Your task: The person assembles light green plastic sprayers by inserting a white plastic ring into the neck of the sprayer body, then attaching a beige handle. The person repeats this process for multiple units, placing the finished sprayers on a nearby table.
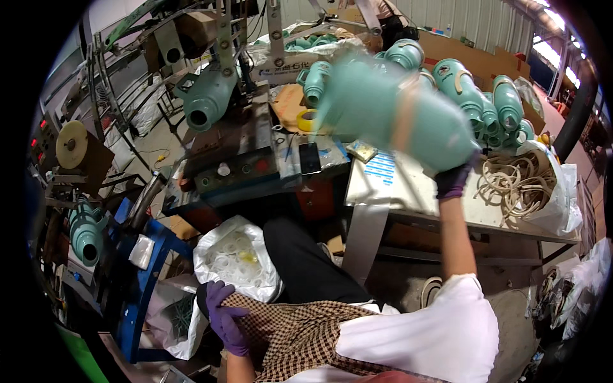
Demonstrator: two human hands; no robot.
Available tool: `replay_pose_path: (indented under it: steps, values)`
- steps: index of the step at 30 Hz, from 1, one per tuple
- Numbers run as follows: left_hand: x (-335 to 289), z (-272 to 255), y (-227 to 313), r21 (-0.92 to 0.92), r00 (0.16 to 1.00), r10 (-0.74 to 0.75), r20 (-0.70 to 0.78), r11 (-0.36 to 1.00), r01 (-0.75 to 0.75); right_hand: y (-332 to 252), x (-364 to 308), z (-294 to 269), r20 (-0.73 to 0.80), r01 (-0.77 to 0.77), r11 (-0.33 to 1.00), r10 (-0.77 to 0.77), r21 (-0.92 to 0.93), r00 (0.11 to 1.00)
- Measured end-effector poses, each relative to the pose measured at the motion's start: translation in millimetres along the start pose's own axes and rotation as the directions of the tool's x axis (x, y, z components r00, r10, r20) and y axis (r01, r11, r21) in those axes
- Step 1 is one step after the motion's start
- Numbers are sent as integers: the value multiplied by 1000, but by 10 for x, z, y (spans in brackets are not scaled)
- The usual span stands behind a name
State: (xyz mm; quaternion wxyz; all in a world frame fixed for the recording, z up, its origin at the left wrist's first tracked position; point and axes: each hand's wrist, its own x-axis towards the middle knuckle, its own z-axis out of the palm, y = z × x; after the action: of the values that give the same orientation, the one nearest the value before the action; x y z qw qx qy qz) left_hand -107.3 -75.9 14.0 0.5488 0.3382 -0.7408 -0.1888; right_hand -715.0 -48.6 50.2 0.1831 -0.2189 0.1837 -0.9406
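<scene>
Bg: pale corrugated wall (485,29) at rear, upper R.
White-top table (408,199) R of ctr, blue metal frame (148,281) lower L, grey floor (514,319) lower R.

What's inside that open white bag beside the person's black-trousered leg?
The white bag holds a pile of small, whitish translucent pieces, with something yellowish among them. Whatever lies beneath the top layer is covered, so I can't tell.

A purple glove (231,329) covers the left hand (225,313), another the right hand (454,179). White top (415,332), its right sleeve (469,290) leaving the forearm bare; tan-and-black checked garment (297,329); black trousers (303,258).
</scene>
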Motion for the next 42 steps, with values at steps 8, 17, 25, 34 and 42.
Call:
replay_pose_path:
  steps: [8,17,25,34,42]
  values:
    - [-11,400,-115,27,970,-47,239,999,42,-1842,2057,-375,-251,214,907,-316,-363,915]
    - [48,541,24,-135,960,-168,223,970,201,-1380,2305,129,289,276,-88,-332,-957,898]
    - [-1078,-566,-564,207,830,-457,-319,821,531,1372,-1896,1618,930,156,939,262,-308,257]
    - [-4522,-1539,-40,-807,-441,-695,-568,576,132,1661,-3819,2048,950,-404,882,134,-243,-281]
    - [-5453,-2167,-155,-850,-493,-774,-396,512,-121,1614,-3969,2088,934,-368,886,167,-282,-315]
